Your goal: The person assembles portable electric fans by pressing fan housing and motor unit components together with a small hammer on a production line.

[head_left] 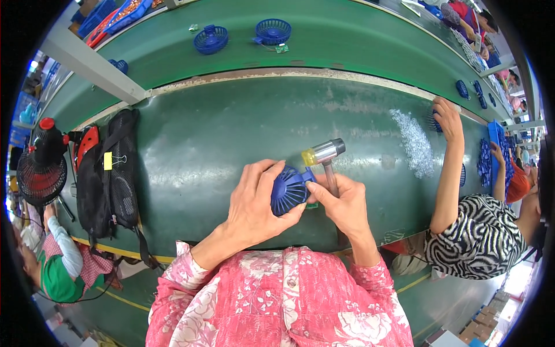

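Note:
A round blue plastic fan housing [288,191] with ribbed slats is gripped in my left hand [253,199], its fingers wrapped over the near-left side. My right hand [347,209] is closed round the handle of a mallet [325,152], whose metal head has a yellow face and a dark face. The head points up past the far edge of the housing. My right thumb also presses at the small tab on the housing's right side. Below the housing, a bit of green circuit board [313,206] shows between my hands.
A pile of small clear pieces [415,143] lies to the right. At the left sit a black bag [110,173] and a small fan [41,168]. Blue housings [273,32] lie on the green conveyor [335,40] beyond. To the right, a co-worker's arm [452,168] reaches over the table.

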The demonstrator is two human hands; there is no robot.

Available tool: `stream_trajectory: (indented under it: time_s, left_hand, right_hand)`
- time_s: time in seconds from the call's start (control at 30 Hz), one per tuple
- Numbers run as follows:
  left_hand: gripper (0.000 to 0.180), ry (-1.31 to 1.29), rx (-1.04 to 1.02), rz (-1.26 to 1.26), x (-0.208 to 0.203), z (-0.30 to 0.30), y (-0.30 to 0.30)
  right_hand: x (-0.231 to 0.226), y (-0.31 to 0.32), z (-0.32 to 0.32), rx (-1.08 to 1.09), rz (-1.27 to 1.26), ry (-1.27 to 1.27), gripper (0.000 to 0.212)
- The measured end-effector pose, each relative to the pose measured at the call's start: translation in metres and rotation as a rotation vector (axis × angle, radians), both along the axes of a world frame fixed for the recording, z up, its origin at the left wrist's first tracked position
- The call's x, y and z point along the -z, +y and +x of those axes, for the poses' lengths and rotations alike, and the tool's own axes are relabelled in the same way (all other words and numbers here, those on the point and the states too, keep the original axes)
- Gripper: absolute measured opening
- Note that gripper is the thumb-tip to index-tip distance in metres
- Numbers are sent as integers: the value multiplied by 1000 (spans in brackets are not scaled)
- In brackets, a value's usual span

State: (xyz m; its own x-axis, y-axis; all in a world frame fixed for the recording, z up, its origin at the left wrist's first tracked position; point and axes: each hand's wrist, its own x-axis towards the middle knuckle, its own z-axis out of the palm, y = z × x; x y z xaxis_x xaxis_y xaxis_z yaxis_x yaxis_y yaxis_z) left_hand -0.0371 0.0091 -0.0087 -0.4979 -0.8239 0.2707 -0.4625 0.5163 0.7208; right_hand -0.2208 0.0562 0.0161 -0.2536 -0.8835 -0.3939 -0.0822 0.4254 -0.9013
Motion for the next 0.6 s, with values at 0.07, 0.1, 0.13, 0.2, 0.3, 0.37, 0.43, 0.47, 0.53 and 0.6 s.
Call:
stream_trajectory:
  time_s: [0.07, 0.1, 0.13, 0.2, 0.3, 0.37, 0.43, 0.47, 0.53, 0.6]
  left_hand:
    - [72, -1, -6, -28, 0, 0, 1]
    - [72, 0, -9, -11, 0, 0, 1]
    - [71, -1, -15, 8, 0, 0, 1]
    - [70, -3, -31, 18, 2, 1, 1]
    - [71, 0, -16, 74, -1, 0, -2]
    - [74, -10, -4, 110, -2, 5, -6]
    - [79, 94, 46, 602, -2, 14, -15]
    - [82, 294, 58, 836, 1, 16, -19]
    - [80, 372, 72, 1043, 3, 18, -27]
    - [66, 497, 212, 1340, -1, 20, -37]
  right_hand:
    - [10, 7, -3, -10, -19, 36, 19]
    - [13, 10, -4, -24, -34, 70, 19]
    - [12, 11, -2, -24, -36, 70, 19]
    - [9, 11, 1, -28, -41, 22, 18]
    - [14, 14, 0, -32, -94, 132, 17]
    - [11, 10, 0, -5, -75, 74, 17]
    - [5, 6, -1, 40, -16, 36, 15]
    - [5, 5, -1, 63, -20, 16, 15]
    - [6, 4, -1, 102, -36, 3, 14]
    - [-2, -1, 2, 94, -29, -1, 15]
